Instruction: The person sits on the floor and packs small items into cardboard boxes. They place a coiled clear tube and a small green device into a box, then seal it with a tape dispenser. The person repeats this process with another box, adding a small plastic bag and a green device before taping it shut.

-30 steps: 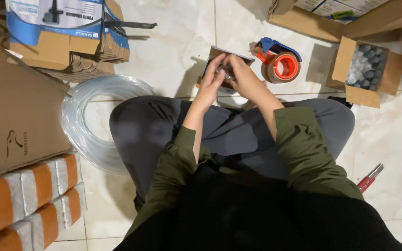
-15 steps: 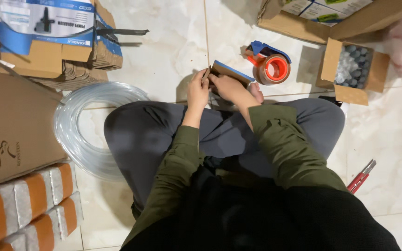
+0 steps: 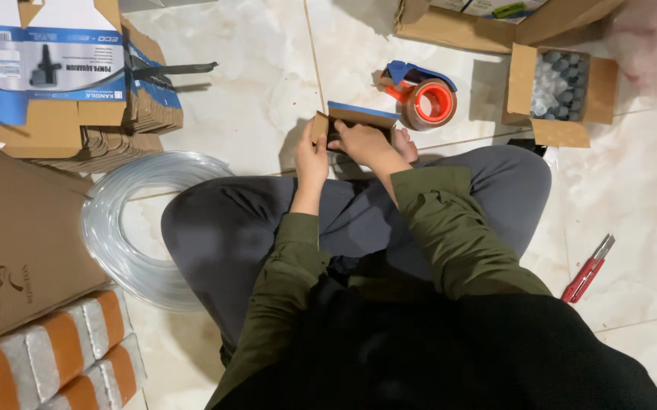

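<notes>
A person in an olive-green jacket sits cross-legged on a pale marble-tiled floor (image 3: pixel 252 68). Both hands meet on a small brown cardboard box with a blue edge (image 3: pixel 355 116), held just beyond the knees. The left hand (image 3: pixel 311 156) grips its left flap; the right hand (image 3: pixel 363 140) closes over its near side. Just right of the box lies an orange and blue tape dispenser (image 3: pixel 422 97). A coil of clear plastic tubing (image 3: pixel 120 228) lies at left. Red-handled pliers (image 3: pixel 587 269) lie at right.

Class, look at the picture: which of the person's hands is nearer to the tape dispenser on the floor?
Right. The right hand lies just beside the tape dispenser; the left hand is farther away.
</notes>
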